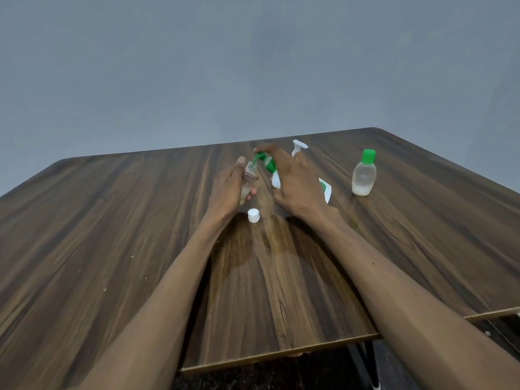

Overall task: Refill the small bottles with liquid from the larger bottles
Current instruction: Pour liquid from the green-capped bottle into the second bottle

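Wood-grain surface [281, 277] carrying both, left hand [228, 190] is gripping the small bottle [249, 181] upright while right hand [292, 181] is clasping the tilted pump bottle [274, 171]; keeping spout over mouth should prevent spills.

A dark wood-grain table [112, 249] fills the lower part of the scene, its far edge running across the middle. A plain grey-blue wall [253, 66] rises behind it. At the near right, below the tabletop's edge, a black table leg [368, 361] shows against a dark floor [281, 372].
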